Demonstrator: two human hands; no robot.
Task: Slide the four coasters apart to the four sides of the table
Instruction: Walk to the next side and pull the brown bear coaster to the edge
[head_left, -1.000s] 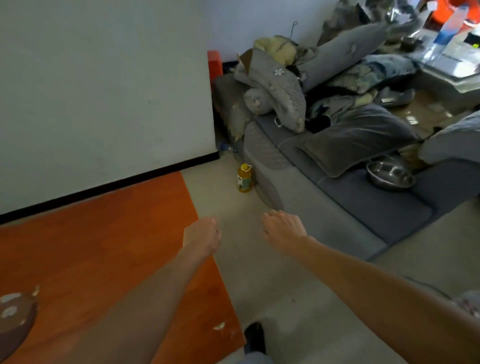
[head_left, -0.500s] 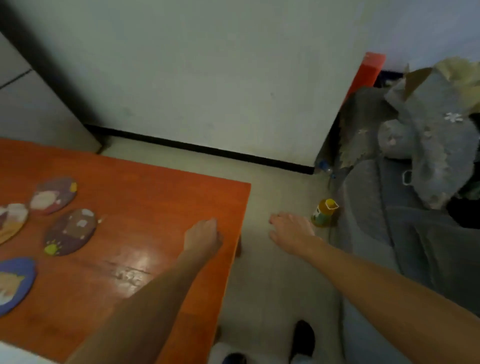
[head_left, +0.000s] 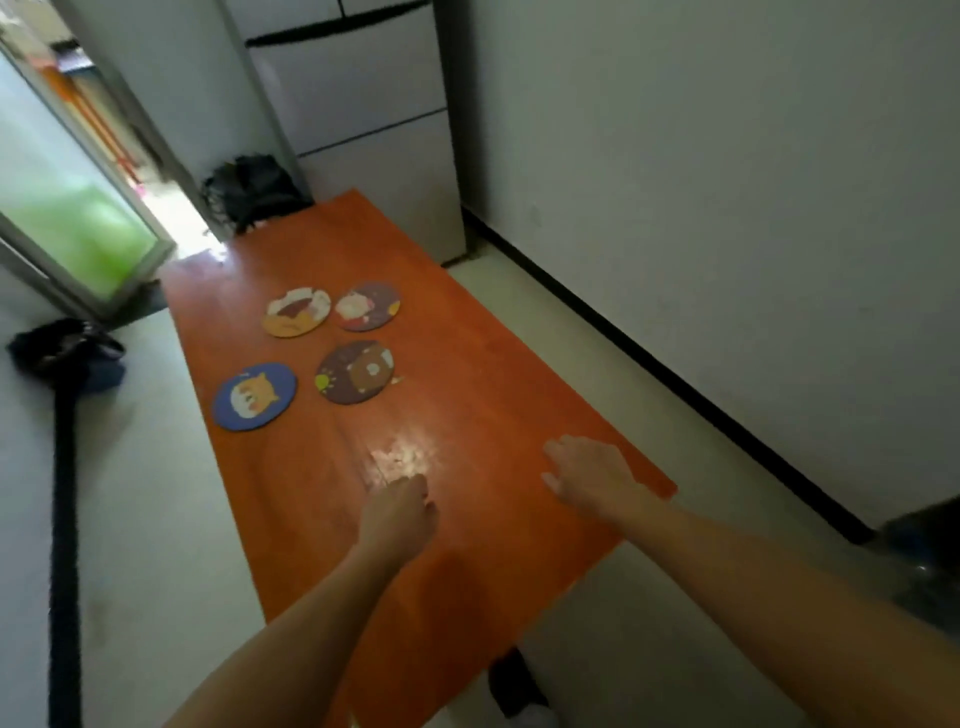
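Four coasters clustered mid-table (head_left: 467, 415), none slid out yet, so the opening step of the task by the look of it: the reach in. Left hand (head_left: 400, 514) low over the near end, fingers curled loosely under, holding nothing; whether resting on the wood or just above, hard to tell through the blur. Right hand (head_left: 592, 475) beside it toward the wall-side edge, fingers spread flat, empty too. Ahead of the left hand and nearest it, the brown coaster (head_left: 355, 372); to that hand's left and ahead, the blue coaster (head_left: 254, 396), close to the table's left edge. Farther ahead, well beyond both hands, the orange coaster (head_left: 296, 312) and the purple coaster (head_left: 368, 306), side by side, apart from each other and from the near pair. Next move, as a judgement: both arms forward, flat fingertips down on a coaster each, then a steady push outward, probably blue to the left side, brown back toward the near end. Light downward pressure needed, enough to drag without lifting; some care at the left edge, little room there before the drop.
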